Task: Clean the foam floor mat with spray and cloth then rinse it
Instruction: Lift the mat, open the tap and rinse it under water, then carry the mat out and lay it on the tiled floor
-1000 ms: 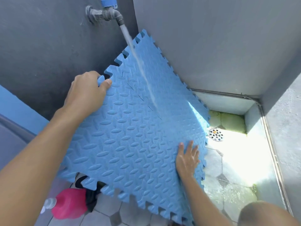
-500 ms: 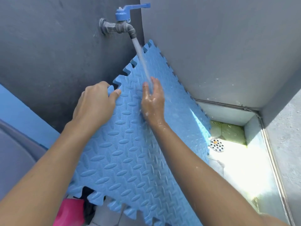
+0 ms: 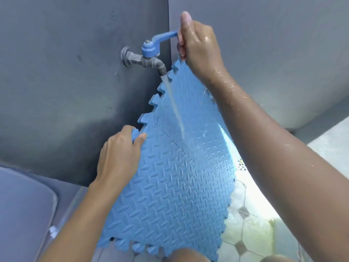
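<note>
Pinching foam mat [image 3: 170, 186] by its toothed edge w/ L hand [image 3: 119, 157], thumb on front, fingers curled behind. Holding it tilted under tap [image 3: 149, 61] at wall corner [image 3: 168, 12], catching stream [image 3: 175, 108] on its face. Wrapping wet R hand [image 3: 198, 46] fingers round blue lever [image 3: 162, 38].

Both arms are bare along their whole visible length, from the left hand [image 3: 119, 157] and the right hand [image 3: 198, 46] back to the picture's edges. The right hand and right forearm [image 3: 264, 140] are wet, with a sheen across the back of the hand and beads and streaks of water down the wrist, while the left forearm [image 3: 83, 216] looks dry. The thumbnails that show are short and plain, and two rounded bare knees [image 3: 187, 255] just show at the bottom edge.
</note>
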